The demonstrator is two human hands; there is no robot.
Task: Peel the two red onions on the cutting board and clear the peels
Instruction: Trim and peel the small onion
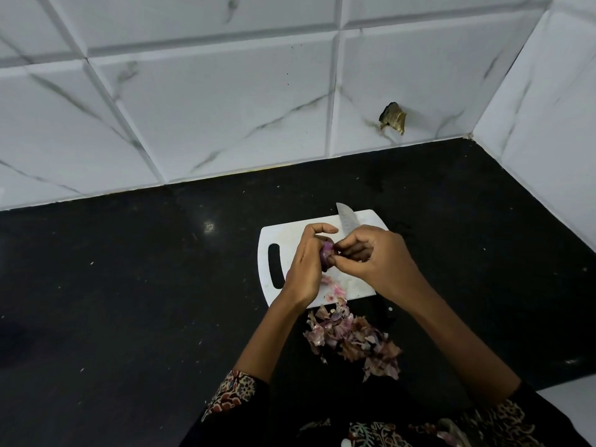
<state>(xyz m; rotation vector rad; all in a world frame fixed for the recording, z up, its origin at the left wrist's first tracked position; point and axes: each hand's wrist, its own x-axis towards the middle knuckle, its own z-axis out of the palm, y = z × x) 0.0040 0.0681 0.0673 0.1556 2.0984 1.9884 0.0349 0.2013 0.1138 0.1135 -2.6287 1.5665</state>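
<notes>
Onion (327, 255): 1 visible, held w/ both hands above board (290, 232).

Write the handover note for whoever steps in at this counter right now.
Left hand grips the red onion above the cutting board.
Right hand pinches at its skin; the knife lies on the board beneath that hand.
Done: peel pile on the counter in front of the board, a few scraps on it.
Left: finish this onion, clear peels. The second onion is not visible.
</notes>
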